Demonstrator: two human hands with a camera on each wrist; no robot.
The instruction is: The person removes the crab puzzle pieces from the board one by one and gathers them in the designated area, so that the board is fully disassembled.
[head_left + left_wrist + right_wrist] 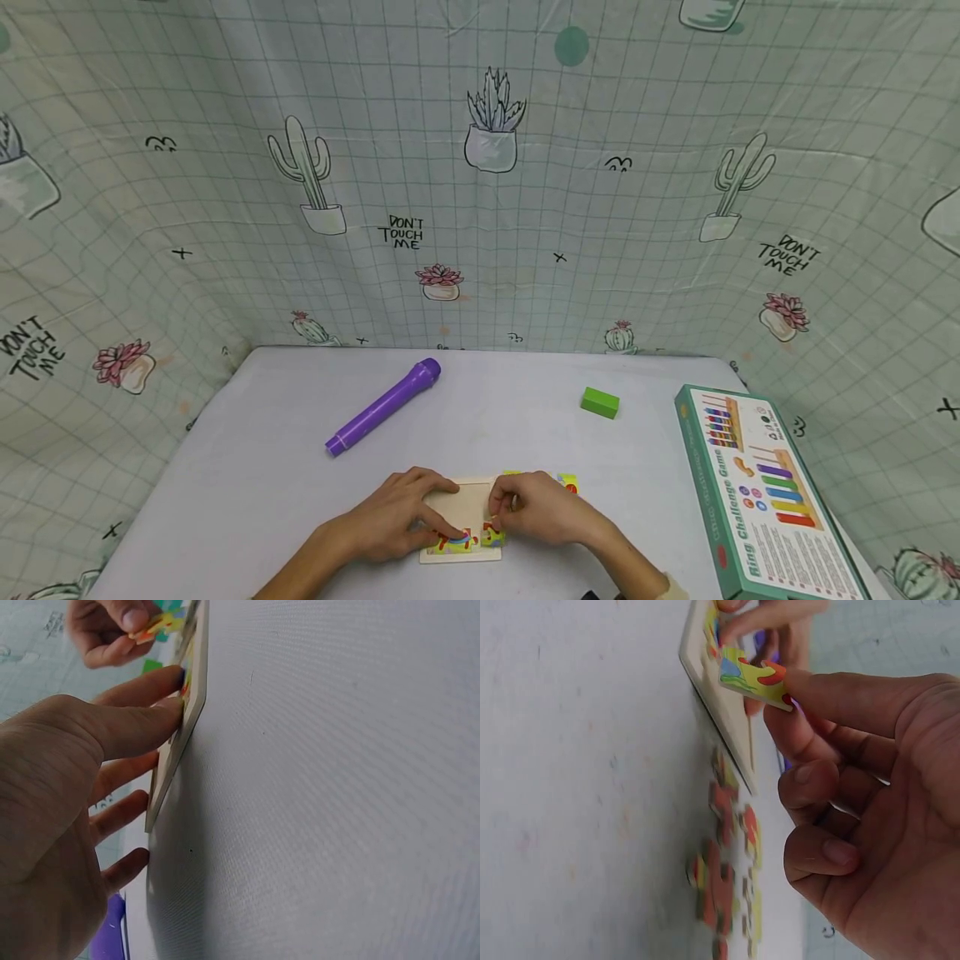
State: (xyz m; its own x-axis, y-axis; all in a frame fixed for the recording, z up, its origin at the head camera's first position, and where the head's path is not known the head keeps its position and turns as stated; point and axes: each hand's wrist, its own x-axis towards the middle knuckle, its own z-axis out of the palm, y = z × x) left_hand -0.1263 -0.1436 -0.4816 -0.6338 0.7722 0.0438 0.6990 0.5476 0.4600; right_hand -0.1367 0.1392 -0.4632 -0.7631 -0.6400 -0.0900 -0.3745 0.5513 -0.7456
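Observation:
My right hand [536, 508] pinches a puzzle piece [754, 677] between thumb and index finger, its yellow, red and blue side showing in the right wrist view. The piece is held tilted, close over a shallow wooden puzzle tray [471, 498]. My left hand [401, 514] has its fingers spread across the tray's left side. Its thumb and index fingertips touch the joined colourful pieces [453, 545] along the tray's near edge. Several loose puzzle pieces [718, 889] lie on the table beside the tray, partly hidden by my right hand in the head view.
A purple microphone-shaped stick [384, 407] lies at the back left of the white table [225, 483]. Farther right is a green block [600, 402]. A Ring Challenge Game box [772, 492] takes up the right edge. Patterned cloth [487, 208] hangs behind.

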